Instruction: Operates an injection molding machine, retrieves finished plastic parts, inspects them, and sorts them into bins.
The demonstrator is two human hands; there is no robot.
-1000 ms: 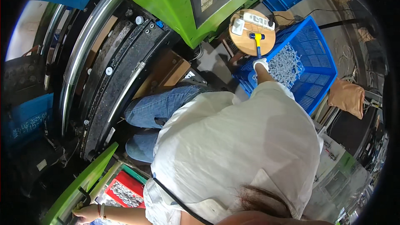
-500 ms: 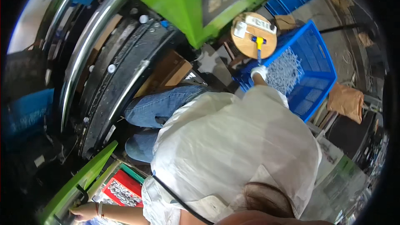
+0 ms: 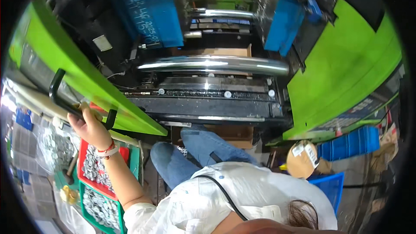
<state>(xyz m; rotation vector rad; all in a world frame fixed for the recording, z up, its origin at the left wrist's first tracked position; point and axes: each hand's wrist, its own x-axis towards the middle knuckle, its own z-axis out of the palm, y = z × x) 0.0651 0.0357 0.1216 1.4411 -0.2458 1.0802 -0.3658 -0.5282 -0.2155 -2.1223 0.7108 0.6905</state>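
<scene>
My left hand (image 3: 91, 129) is closed around a bent black handle (image 3: 65, 105) on a bright green machine door (image 3: 84, 60) at the left. A bracelet with red in it circles that wrist. Beyond the door's inner edge lies the open bay of the machine, crossed by a thick polished steel bar (image 3: 212, 64). Below the bar runs a dark ledge (image 3: 199, 105) dotted with small round pale pieces. My right hand is out of sight, with my white-clothed body covering the lower right.
Beside my left forearm stand a red bin (image 3: 124, 153) and a green bin (image 3: 119, 210), both with small silvery pieces. A round wooden top (image 3: 299, 171), a blue crate (image 3: 339, 188) and blue containers (image 3: 351, 144) sit at the right. Another green panel (image 3: 346, 73) flanks the bay.
My view has swung left from the blue crate to the machine bay. My gloved right hand, earlier at the crate, has left the picture. My left hand still grips the handle.
</scene>
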